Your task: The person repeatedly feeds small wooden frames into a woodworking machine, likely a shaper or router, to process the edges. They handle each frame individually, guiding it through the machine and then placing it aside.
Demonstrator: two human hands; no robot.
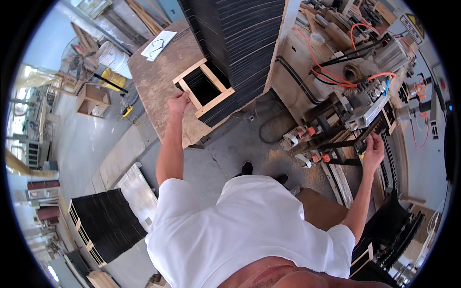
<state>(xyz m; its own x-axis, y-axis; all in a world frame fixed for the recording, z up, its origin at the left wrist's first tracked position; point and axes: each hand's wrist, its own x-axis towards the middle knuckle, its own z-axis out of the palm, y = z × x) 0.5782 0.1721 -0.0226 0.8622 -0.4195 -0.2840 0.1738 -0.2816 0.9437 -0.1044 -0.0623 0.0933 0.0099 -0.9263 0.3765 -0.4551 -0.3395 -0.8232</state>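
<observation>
My left hand (pixel 178 103) is closed, its fingers pinching the left edge of a rectangular frame (pixel 216 102) with pale wooden top edges and dark sides. That frame lies on top of a low pile of similar black frames on a worn brown table (pixel 149 91). Out to the right, my right hand (pixel 374 149) has its fingers curled at the edge of a black frame (pixel 343 145) lying in a machine (pixel 367 113) with metal cylinders and red clamps. My fingertips partly hide the place where they meet it.
A tall stack of black slats (pixel 252 43) stands behind the pale-edged frame. Orange hoses (pixel 336 82) and black cables run over the machine bench. More black frames (pixel 108 225) lie at the lower left. A white bucket (pixel 114 58) stands behind the table; sawdust (pixel 283 161) covers some floor.
</observation>
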